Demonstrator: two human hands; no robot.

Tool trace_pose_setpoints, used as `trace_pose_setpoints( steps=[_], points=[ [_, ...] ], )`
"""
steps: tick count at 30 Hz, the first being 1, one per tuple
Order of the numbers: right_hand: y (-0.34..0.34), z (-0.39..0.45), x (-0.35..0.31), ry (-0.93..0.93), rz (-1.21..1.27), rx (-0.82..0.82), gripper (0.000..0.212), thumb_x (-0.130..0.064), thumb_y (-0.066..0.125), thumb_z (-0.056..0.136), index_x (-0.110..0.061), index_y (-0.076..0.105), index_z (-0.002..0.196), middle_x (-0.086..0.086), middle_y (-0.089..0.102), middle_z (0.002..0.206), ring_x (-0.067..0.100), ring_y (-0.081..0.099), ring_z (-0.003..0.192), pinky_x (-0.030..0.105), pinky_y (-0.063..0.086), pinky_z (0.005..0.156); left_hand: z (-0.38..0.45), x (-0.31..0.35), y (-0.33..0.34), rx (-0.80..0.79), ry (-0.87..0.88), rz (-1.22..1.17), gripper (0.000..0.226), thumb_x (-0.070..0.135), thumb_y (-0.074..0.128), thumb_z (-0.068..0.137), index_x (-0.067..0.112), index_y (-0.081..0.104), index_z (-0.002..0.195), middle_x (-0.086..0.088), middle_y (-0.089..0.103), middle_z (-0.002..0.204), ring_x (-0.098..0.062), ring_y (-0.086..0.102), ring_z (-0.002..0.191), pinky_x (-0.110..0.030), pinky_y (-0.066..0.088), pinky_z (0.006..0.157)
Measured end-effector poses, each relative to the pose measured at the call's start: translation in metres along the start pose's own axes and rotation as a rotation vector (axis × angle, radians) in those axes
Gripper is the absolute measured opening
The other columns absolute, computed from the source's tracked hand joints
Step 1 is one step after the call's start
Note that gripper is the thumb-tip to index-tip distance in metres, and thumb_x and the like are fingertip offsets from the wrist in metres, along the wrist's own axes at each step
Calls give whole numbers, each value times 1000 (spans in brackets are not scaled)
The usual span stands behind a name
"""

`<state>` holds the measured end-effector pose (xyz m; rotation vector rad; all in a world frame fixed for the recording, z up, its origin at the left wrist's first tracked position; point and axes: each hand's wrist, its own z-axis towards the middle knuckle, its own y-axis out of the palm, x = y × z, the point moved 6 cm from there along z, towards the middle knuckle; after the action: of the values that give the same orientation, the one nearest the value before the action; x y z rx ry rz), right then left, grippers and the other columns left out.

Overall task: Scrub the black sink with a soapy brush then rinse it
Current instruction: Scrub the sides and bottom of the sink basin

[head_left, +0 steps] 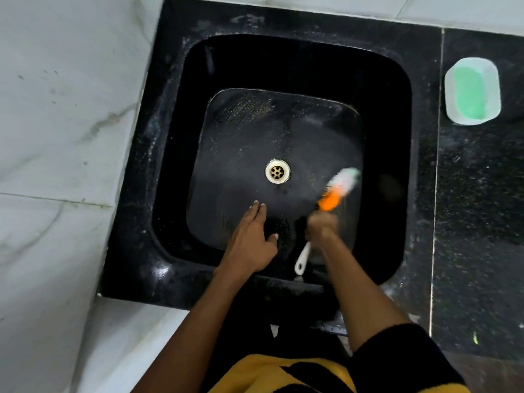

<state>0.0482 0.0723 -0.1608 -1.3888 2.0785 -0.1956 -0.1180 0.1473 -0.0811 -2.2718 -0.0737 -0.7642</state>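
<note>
The black sink (175, 154) fills the middle of the head view, with a pale round drain (277, 171) in its wet floor. My right hand (321, 226) is shut on the brush (333, 195), which has an orange neck, white and green bristles and a white handle end sticking out below my fist. The blurred bristles touch the sink floor right of the drain. My left hand (253, 239) lies flat with fingers apart on the near part of the sink floor, empty.
A white soap dish with a green bar (470, 90) sits on the black stone counter (476, 194) at the right. White marble tile (56, 137) borders the sink on the left and back. No tap is in view.
</note>
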Motion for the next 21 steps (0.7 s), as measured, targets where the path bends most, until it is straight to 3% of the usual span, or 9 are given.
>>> trace_pose_setpoints(
  steps=[3, 5, 7, 9, 10, 12, 14, 17, 21],
  points=[
    [36, -16, -18, -34, -51, -194, 28, -7, 39, 94, -19, 47, 70, 12, 54, 82, 17, 44, 53, 23, 39, 45, 2, -2, 0, 10, -19, -16, 75, 25, 58, 94, 9, 20, 157, -6, 13, 166, -17, 12, 152, -26, 9, 123],
    [31, -10, -28, -32, -44, -189, 27, -6, 41, 92, -8, 54, 69, 12, 55, 71, 19, 43, 49, 21, 32, 42, 1, -5, -2, 14, -29, -40, 73, 24, 58, 95, 8, 22, 156, -6, 16, 165, -17, 14, 152, -24, 9, 122],
    [6, 13, -24, -13, -107, -52, 24, -15, 49, 87, -2, 69, 87, 18, 66, 93, 27, 61, 72, 29, 50, 60, -1, -8, -3, 15, -44, -80, 72, 25, 58, 96, 9, 23, 156, -5, 17, 165, -16, 14, 152, -21, 8, 119],
    [-23, 22, -17, -3, -160, 115, 30, -19, 52, 90, -2, 68, 110, 18, 64, 119, 33, 62, 106, 33, 52, 83, -1, -9, -3, 23, -46, -97, 71, 25, 59, 96, 9, 24, 156, -5, 19, 165, -16, 16, 151, -22, 9, 120],
    [-30, 20, -9, 54, -81, 143, 32, -18, 50, 94, -1, 64, 117, 18, 61, 124, 34, 59, 113, 31, 50, 82, 0, -9, -3, 23, -45, -100, 71, 25, 59, 96, 9, 24, 156, -5, 19, 164, -16, 16, 151, -23, 10, 121],
    [-35, 22, 2, 94, 10, 187, 36, -17, 48, 97, 2, 55, 127, 17, 58, 128, 34, 57, 117, 29, 49, 72, 0, -9, -1, 14, -47, -108, 72, 25, 59, 95, 10, 24, 156, -4, 19, 164, -16, 16, 151, -28, 12, 123],
    [-25, 23, 5, 85, -120, 210, 36, -17, 49, 94, 2, 57, 124, 17, 58, 128, 35, 57, 116, 34, 51, 85, 1, -8, 0, 8, -46, -103, 72, 26, 58, 95, 10, 24, 156, -4, 19, 164, -16, 16, 151, -30, 14, 124],
    [3, 17, -11, -65, -227, -4, 35, -17, 43, 93, -2, 62, 120, 20, 57, 130, 36, 53, 119, 36, 44, 100, 1, -8, 0, -2, -39, -94, 71, 26, 58, 96, 10, 24, 156, -5, 20, 164, -17, 17, 151, -29, 13, 123],
    [-46, 31, -39, -84, -87, 244, 33, -14, 45, 97, -1, 60, 122, 17, 57, 132, 34, 52, 123, 36, 44, 97, -1, -10, -3, -2, -47, -126, 70, 25, 58, 96, 10, 26, 156, -5, 22, 164, -17, 18, 151, -29, 14, 123]
  ],
)
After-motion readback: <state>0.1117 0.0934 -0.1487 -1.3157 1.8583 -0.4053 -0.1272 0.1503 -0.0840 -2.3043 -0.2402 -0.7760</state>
